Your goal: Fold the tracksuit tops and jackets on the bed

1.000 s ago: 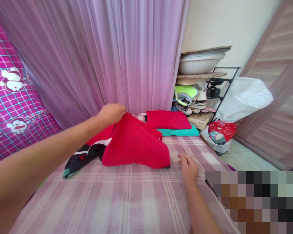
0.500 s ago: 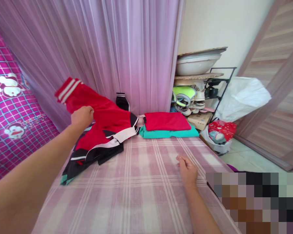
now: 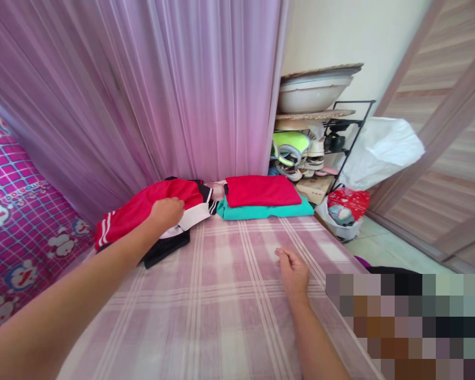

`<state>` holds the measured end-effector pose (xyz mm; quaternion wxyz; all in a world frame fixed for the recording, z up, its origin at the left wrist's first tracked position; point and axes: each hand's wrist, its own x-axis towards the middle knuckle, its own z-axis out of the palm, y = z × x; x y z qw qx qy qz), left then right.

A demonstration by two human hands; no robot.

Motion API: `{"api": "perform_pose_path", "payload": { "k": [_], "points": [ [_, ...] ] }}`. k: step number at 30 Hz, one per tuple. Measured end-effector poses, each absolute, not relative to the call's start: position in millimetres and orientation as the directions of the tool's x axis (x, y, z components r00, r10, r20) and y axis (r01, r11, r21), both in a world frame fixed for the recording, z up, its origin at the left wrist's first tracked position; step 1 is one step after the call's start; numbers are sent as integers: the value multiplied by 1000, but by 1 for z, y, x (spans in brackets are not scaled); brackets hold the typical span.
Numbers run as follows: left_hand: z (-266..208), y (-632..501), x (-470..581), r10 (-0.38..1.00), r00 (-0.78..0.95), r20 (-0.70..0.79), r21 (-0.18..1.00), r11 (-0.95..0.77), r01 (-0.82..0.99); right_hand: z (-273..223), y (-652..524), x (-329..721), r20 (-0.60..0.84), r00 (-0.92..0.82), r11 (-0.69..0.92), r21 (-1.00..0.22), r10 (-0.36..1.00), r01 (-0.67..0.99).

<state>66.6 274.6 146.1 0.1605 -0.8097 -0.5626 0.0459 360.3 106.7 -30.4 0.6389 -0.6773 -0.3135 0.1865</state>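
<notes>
A red, black and white jacket (image 3: 142,203) with white stripes lies loosely spread at the left of the bed, against the curtain. On top of it rests my left hand (image 3: 168,214), palm down near the white panel, its fingers laid over the cloth and partly hidden from this angle. To the right is a folded red garment (image 3: 265,191), stacked on a folded turquoise garment (image 3: 267,211). My right hand (image 3: 296,272) is loosely curled at the plaid sheet (image 3: 221,316), apart from the clothes, with nothing visible in it.
A purple curtain (image 3: 162,95) hangs behind the clothes. Beyond the bed's right side stand a black rack (image 3: 354,140) with shoes and basins (image 3: 314,95), a white bag (image 3: 391,150) and a red bag (image 3: 350,203). A pink patterned cloth (image 3: 31,227) hangs at left. A pixelated patch covers the lower right.
The raised red part of the jacket has come down flat onto the bed. My left hand has moved right and down along it. My right hand keeps its pose.
</notes>
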Motion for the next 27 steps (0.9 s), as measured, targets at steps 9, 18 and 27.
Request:
{"api": "perform_pose_path", "payload": {
  "k": [9,18,27],
  "points": [
    [100,321,221,796,592,128,-222,-559,799,-28,104,356,145,727,11,-982,671,186],
    [105,332,239,811,563,157,-246,-520,818,-29,108,355,174,743,49,-981,646,187],
    [130,254,152,685,729,-20,-399,-674,622,-21,105,364,157,855,113,-987,495,117]
  ]
}}
